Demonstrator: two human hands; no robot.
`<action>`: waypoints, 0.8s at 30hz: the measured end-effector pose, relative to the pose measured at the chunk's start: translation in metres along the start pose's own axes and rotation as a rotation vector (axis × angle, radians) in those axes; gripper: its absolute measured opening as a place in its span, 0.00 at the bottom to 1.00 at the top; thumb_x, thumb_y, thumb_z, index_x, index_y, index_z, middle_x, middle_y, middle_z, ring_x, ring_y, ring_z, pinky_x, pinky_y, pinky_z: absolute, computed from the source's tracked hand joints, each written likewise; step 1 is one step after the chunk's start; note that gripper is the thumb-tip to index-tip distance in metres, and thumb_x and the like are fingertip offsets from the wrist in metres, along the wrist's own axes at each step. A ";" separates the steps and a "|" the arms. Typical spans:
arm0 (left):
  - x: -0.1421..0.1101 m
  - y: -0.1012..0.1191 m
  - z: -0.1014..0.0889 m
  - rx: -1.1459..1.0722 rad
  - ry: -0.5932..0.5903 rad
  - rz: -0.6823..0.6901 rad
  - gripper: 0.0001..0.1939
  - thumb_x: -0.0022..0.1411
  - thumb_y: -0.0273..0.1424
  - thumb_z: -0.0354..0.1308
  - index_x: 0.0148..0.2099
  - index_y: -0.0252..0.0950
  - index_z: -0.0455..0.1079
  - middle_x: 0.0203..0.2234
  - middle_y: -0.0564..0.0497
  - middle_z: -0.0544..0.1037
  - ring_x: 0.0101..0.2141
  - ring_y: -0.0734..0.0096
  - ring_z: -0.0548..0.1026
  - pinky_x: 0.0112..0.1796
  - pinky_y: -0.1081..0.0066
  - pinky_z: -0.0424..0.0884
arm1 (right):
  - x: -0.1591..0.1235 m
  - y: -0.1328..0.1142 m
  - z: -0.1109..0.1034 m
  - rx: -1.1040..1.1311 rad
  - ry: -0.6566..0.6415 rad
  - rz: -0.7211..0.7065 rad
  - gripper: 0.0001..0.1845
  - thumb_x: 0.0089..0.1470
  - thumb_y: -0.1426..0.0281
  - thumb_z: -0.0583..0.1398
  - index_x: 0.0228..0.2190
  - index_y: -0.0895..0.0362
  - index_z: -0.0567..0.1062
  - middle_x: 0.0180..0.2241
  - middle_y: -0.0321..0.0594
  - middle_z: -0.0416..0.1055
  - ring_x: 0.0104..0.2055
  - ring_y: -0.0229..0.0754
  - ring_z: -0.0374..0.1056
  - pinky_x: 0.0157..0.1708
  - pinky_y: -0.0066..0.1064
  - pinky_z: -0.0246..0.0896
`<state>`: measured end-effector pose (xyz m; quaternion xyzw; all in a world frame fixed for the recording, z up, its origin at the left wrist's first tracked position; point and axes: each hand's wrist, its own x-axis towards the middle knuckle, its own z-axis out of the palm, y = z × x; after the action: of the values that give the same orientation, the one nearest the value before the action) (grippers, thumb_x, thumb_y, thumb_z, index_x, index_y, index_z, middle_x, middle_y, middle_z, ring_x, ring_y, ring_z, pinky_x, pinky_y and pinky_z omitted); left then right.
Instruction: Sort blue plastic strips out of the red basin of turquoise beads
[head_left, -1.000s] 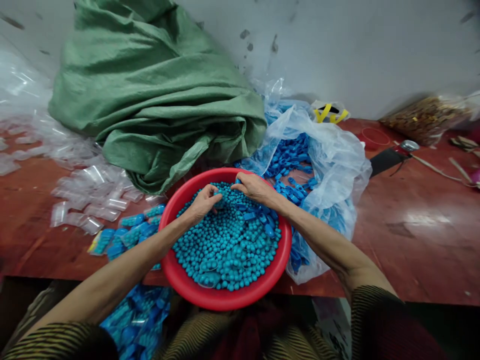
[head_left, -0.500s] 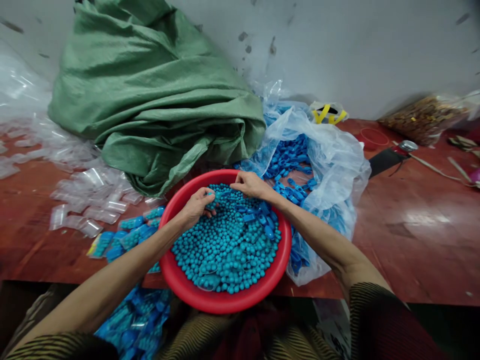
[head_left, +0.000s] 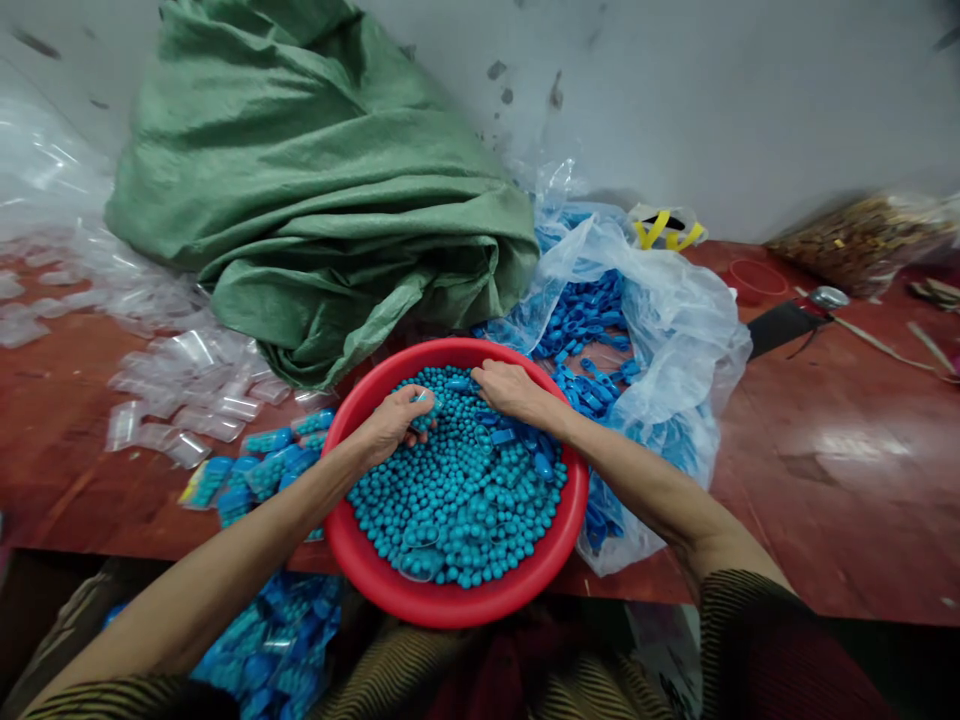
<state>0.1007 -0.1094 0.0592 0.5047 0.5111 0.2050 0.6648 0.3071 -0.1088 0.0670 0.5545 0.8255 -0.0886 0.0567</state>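
A red basin holds a mass of turquoise beads. My left hand is closed around a small clear container of turquoise beads, above the left part of the basin. My right hand reaches over the far rim, its fingers pinched at the end of a blue plastic cap; the fingertips are partly hidden. More blue caps lie on the beads beneath my right wrist.
Filled bead containers and clear empty ones lie left on the red table. A bulky green sack stands behind. An open plastic bag of blue caps sits right. Below the table edge is a bag of filled containers.
My right hand has shifted slightly right and down, and the blue cap at its fingertips has moved a little away from the container in my left hand. The view has shifted slightly.
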 end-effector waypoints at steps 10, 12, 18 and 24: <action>-0.005 0.006 0.011 -0.166 -0.102 0.173 0.26 0.46 0.43 0.65 0.44 0.37 0.60 0.26 0.56 0.72 0.20 0.76 0.72 0.17 0.79 0.62 | 0.009 -0.010 -0.014 0.702 0.236 -0.292 0.11 0.54 0.68 0.59 0.37 0.62 0.74 0.35 0.40 0.73 0.36 0.39 0.68 0.37 0.28 0.61; -0.006 0.005 0.013 -0.177 -0.094 0.199 0.26 0.48 0.44 0.63 0.44 0.38 0.59 0.25 0.57 0.71 0.19 0.76 0.72 0.17 0.78 0.62 | 0.012 -0.010 -0.009 0.795 0.266 -0.264 0.13 0.55 0.68 0.57 0.40 0.62 0.75 0.37 0.40 0.75 0.37 0.39 0.69 0.39 0.30 0.63; -0.008 0.005 0.020 -0.025 0.050 0.283 0.22 0.50 0.41 0.62 0.42 0.36 0.59 0.24 0.59 0.67 0.15 0.81 0.66 0.14 0.78 0.60 | 0.010 -0.021 -0.003 0.638 0.250 -0.265 0.24 0.59 0.71 0.51 0.56 0.62 0.64 0.56 0.51 0.64 0.57 0.46 0.62 0.55 0.40 0.55; -0.016 0.011 0.019 -0.176 -0.050 0.290 0.26 0.51 0.42 0.61 0.48 0.37 0.58 0.25 0.57 0.70 0.19 0.77 0.70 0.17 0.77 0.64 | 0.002 -0.021 -0.009 0.938 0.374 -0.243 0.23 0.56 0.69 0.56 0.54 0.59 0.67 0.45 0.43 0.73 0.45 0.41 0.69 0.46 0.34 0.64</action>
<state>0.1137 -0.1261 0.0755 0.5180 0.3960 0.3302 0.6825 0.2867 -0.1134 0.0773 0.4266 0.7515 -0.3545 -0.3573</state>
